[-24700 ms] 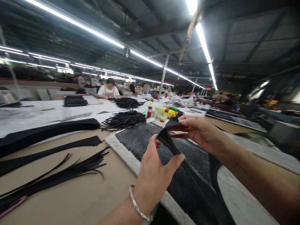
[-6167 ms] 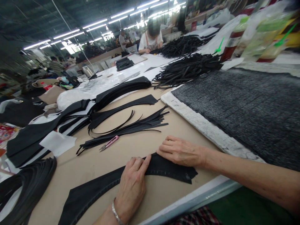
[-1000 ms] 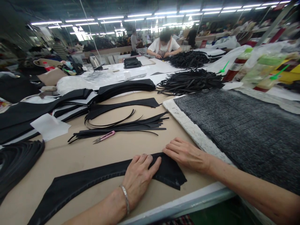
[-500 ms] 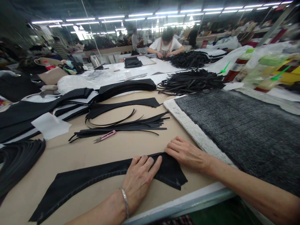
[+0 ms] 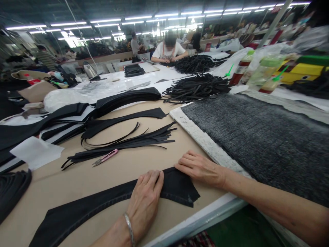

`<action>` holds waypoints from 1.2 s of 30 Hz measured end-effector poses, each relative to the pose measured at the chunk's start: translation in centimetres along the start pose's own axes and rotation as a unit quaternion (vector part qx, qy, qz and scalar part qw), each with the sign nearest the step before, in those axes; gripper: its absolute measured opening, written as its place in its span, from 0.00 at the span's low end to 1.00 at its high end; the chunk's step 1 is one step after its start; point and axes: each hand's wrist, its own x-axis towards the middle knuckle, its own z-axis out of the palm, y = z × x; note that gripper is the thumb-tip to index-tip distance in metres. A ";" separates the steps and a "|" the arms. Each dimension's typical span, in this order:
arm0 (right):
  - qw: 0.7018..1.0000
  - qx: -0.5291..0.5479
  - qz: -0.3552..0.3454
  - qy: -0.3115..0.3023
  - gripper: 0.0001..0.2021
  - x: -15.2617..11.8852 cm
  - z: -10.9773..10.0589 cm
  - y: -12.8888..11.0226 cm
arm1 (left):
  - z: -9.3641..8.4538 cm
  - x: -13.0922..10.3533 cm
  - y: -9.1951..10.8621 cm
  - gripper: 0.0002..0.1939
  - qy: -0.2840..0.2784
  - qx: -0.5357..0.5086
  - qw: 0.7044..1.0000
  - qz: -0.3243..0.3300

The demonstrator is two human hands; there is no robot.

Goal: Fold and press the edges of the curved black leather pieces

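Observation:
A long curved black fabric piece (image 5: 102, 199) lies across the tan work surface close to me. My left hand (image 5: 146, 197), with a silver bracelet at the wrist, rests on its middle, fingers together and bent down onto the cloth. My right hand (image 5: 197, 168) is at the upper edge of the wide right end, thumb and fingertips pinched on that edge. Beyond the hands, pink-handled snips (image 5: 106, 157) lie beside a bunch of thin black strips (image 5: 133, 139). Another curved black piece (image 5: 123, 120) lies behind the strips.
A board with dark textured fabric (image 5: 257, 137) fills the right side. Stacked black pieces (image 5: 128, 98) and a white paper (image 5: 37, 152) are at the left and back. Strip piles, bottles (image 5: 241, 68) and a person (image 5: 169, 51) are farther away.
The view has turned slightly right, so most things appear farther left. My left hand has drawn its fingers closer together and sits farther from my right hand, which stays at the fabric's upper edge.

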 end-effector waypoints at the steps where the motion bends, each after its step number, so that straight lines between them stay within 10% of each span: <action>1: 1.000 0.000 0.002 0.005 0.12 -0.1 0.0 0.0 | 0.1 0.0 0.0 0.26 0.001 0.001 1.000 0.008; 19: 0.998 0.000 0.062 0.006 0.13 -1.1 0.1 -1.2 | -0.6 1.4 0.3 0.30 -0.029 0.010 0.999 0.008; 36: 0.919 0.199 0.339 0.031 0.11 -0.2 -0.9 -3.1 | -0.2 1.2 0.8 0.31 0.008 0.017 1.000 -0.007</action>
